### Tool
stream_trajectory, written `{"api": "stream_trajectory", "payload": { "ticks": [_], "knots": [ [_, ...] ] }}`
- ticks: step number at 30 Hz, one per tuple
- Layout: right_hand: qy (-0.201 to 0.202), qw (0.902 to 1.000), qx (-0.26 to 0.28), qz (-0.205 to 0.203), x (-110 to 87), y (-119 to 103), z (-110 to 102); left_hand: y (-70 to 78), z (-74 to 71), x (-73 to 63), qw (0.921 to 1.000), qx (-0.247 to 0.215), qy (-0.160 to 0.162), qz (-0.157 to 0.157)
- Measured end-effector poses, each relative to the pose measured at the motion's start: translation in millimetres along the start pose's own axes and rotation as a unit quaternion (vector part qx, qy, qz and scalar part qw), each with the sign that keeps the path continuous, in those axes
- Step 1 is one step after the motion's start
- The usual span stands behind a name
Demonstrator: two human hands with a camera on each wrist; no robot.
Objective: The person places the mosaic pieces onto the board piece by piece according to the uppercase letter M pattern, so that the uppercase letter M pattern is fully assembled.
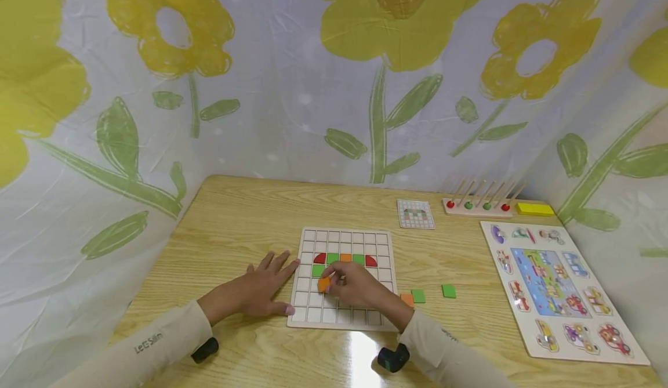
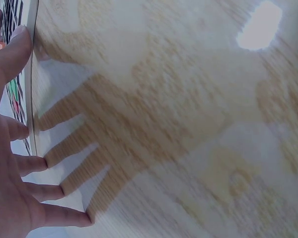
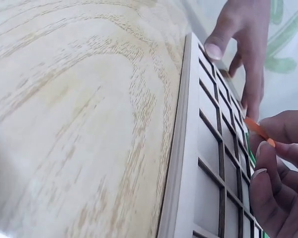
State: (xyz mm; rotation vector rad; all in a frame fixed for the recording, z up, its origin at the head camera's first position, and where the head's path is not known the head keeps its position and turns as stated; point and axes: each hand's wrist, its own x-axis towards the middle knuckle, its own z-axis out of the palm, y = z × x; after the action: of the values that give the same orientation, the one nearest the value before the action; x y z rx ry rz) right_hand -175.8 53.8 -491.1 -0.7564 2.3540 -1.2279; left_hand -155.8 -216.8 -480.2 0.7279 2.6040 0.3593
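Note:
A white grid board (image 1: 308, 323) with dark-lined square cells lies on the wooden table. Across its upper middle runs a row of tiles: a red quarter-round tile (image 1: 320, 258), a green tile (image 1: 332, 258), an orange tile, another green and another red quarter-round (image 1: 370, 261). One green tile (image 1: 318, 271) sits below the row at the left. My right hand (image 1: 360, 286) pinches an orange square tile (image 1: 323, 285), tilted over the board's left cells. With fingers spread, my left hand (image 1: 258, 289) rests at the board's left edge, thumb at its lower corner.
Right of the board lie an orange tile (image 1: 407, 300) and two green tiles (image 1: 448, 291). A pattern card (image 1: 416, 214) lies behind. At the back right stand a peg rack (image 1: 477, 209) with beads and a yellow block (image 1: 534, 209). A vehicle picture puzzle (image 1: 514, 318) lies far right.

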Motion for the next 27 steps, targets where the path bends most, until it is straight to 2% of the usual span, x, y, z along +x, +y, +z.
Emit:
{"api": "stream_trajectory", "payload": {
  "ticks": [16, 27],
  "knots": [
    [0.014, 0.9986, -0.025, 0.044, 10.8, -8.2, 8.9, 1.5, -2.3, -2.3, 1.0000, 0.000, 0.000, 0.005],
    [0.022, 0.9981, -0.038, 0.043, 14.4, -4.2, 14.8, 1.0, -1.2, -1.3, 1.0000, 0.003, 0.002, 0.007]
  ]
}}
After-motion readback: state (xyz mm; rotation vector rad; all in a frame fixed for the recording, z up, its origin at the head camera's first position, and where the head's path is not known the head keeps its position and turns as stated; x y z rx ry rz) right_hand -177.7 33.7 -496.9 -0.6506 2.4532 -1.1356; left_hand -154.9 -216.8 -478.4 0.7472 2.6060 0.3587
